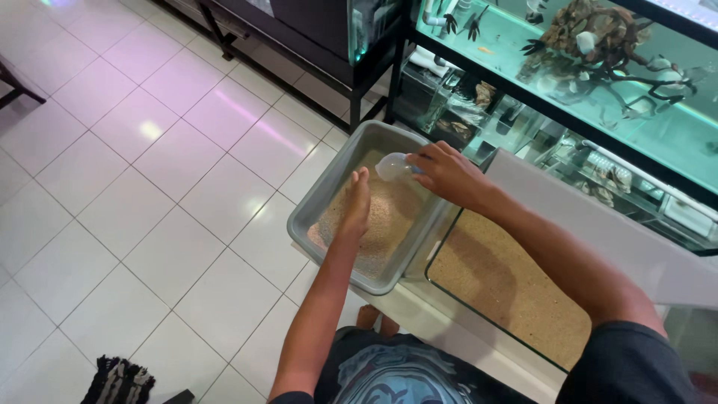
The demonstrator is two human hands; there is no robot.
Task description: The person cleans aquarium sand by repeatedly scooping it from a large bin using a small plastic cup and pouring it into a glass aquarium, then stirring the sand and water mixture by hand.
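In the head camera's view, a grey plastic tub point(321, 203) sits in the middle of the frame, resting on the edge of a white surface point(419, 318) and partly filled with sand point(389, 224). The left hand point(356, 206) reaches up from the lower middle of the frame and lies flat on the sand inside the tub, fingers straight and close together, pressing down with nothing held in it. The right hand point(449, 173) comes in from the right side, fingers curled tight around a small clear plastic scoop point(393, 166), which hangs just above the sand near the tub's upper corner.

Just to the right of the tub, touching its side, stands a low glass tank point(456, 224) with a layer of sand spread over its bottom point(508, 284), running toward the lower right. In the upper right of the frame is a lit aquarium point(598, 67) with dark driftwood point(591, 37) inside, set on a black stand. The left half of the frame shows a white tiled floor point(149, 187), and a dark fringed mat point(120, 381) lies at the bottom left.
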